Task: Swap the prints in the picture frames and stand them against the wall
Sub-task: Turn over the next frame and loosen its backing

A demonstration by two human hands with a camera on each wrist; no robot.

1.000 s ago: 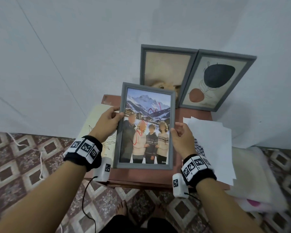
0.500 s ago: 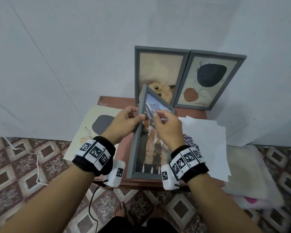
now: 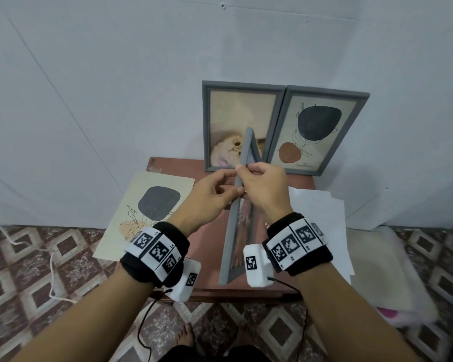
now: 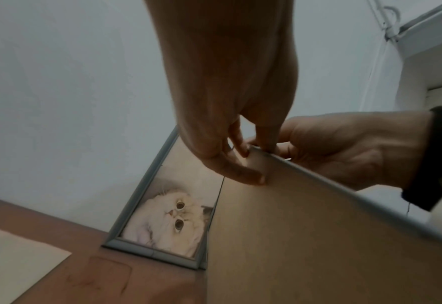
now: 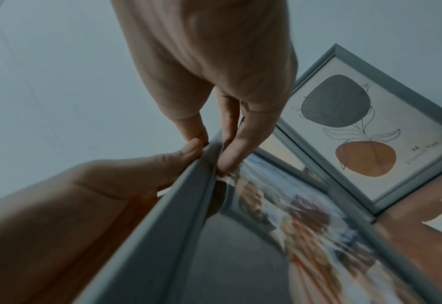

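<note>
Now edge-on: the grey frame [image 3: 236, 218] has been swung round from facing the camera.

Both hands pinch its top edge at picture centre, left hand [image 3: 209, 197] with fingers on the plain brown back, right hand [image 3: 266, 194] with thumb behind and fingers curled onto the glass side; a second ago the family photo [image 5: 305, 216] faced outward, so I'd guess the back comes off next. Its lower corner sits over the red table [image 3: 207, 278]. Behind, the cat frame [image 3: 239, 129] and abstract frame [image 3: 317, 131] lean on the wall (a loose abstract print [image 3: 144, 212] lies lower left).
</note>
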